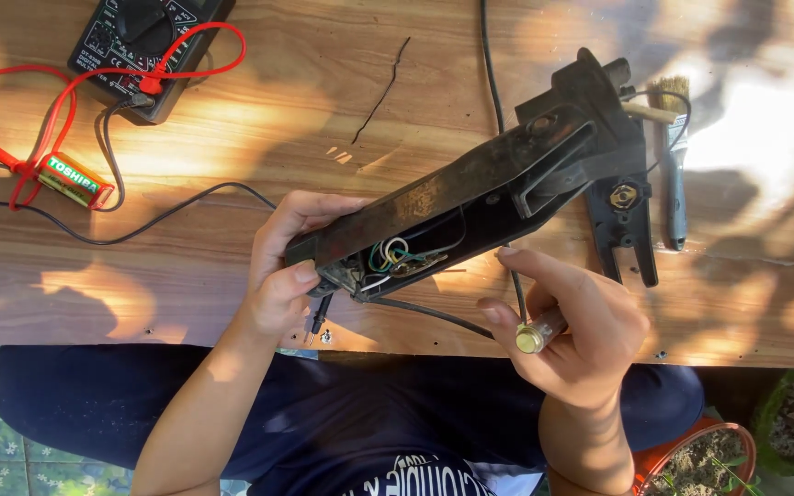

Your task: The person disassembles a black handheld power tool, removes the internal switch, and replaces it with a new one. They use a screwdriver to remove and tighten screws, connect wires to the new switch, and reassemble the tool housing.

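My left hand (285, 266) grips the near end of a long black plastic tool housing (498, 179), held tilted over the wooden table (232, 285). The housing is open, and coloured wires (397, 257) show inside it near my fingers. My right hand (572, 331) holds a small cylindrical tool with a brass-coloured end (535, 335), its index finger touching the housing's lower edge. A black cable (425, 312) runs out of the housing between my hands.
At the back left sit a black multimeter (144, 46) with red leads (66, 101) and a green battery (75, 181). A small paintbrush (671, 156) lies at the right. An orange plant pot (700, 455) stands below the table edge.
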